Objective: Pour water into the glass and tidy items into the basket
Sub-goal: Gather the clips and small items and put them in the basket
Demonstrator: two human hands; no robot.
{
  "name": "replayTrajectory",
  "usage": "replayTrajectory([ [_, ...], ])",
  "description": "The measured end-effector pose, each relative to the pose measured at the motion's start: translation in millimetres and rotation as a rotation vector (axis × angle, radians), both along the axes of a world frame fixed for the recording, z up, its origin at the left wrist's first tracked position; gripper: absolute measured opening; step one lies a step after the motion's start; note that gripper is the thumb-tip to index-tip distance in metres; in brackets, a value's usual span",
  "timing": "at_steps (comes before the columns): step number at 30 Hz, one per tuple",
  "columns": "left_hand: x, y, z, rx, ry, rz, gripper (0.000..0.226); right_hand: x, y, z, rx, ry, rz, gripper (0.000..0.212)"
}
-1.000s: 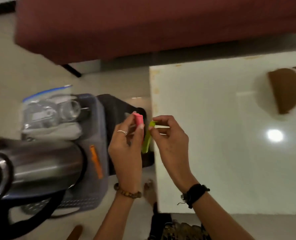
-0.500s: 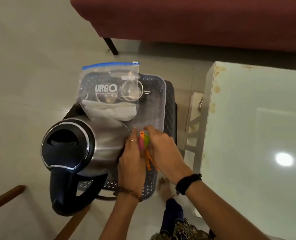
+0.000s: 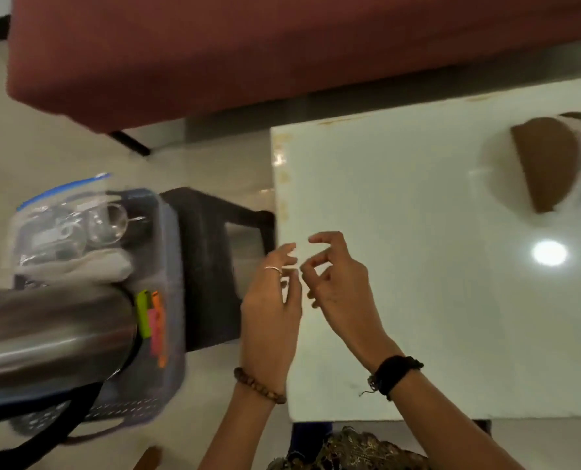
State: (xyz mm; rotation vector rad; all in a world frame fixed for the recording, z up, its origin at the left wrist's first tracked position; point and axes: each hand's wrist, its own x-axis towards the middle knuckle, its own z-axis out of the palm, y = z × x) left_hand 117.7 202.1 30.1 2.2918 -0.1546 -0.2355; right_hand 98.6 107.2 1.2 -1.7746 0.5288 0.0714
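Note:
A grey-blue perforated basket (image 3: 170,252) stands on a dark stool at the left. Inside it lie a steel electric kettle (image 3: 51,334), a clear zip bag (image 3: 58,228) with a glass (image 3: 107,222) in it, a white cloth (image 3: 88,268), and green (image 3: 143,312), pink (image 3: 154,329) and orange (image 3: 160,329) highlighters beside the kettle. My left hand (image 3: 272,300) and my right hand (image 3: 336,283) hover over the white table's left edge, fingers apart, holding nothing.
The white glossy table (image 3: 435,300) fills the right, reflecting a ceiling light and a brown shape. A dark red sofa (image 3: 248,45) runs along the back. The dark stool (image 3: 211,266) sits between basket and table. Pale floor tiles surround them.
My hands held the pink and green highlighters, put them in the basket beside the kettle, let go, and have come back right over the table edge, empty.

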Motion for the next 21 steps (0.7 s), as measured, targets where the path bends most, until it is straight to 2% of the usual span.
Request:
replayTrajectory([
  [6,-77,-191,-44,-0.104,0.19,-0.123,0.033,-111,-192,-33,-0.078,0.188,-0.175,0.028],
  [13,-182,-403,-81,-0.062,0.364,-0.505,0.026,-244,-390,-42,-0.203,0.33,-0.422,0.025],
  [17,-213,-487,-89,0.018,0.303,-0.785,0.028,-291,-458,-49,-0.279,0.353,-0.592,0.023],
  [21,-210,-558,-100,0.086,0.11,-0.971,0.035,-314,-499,-60,-0.318,0.363,-0.729,0.024],
])
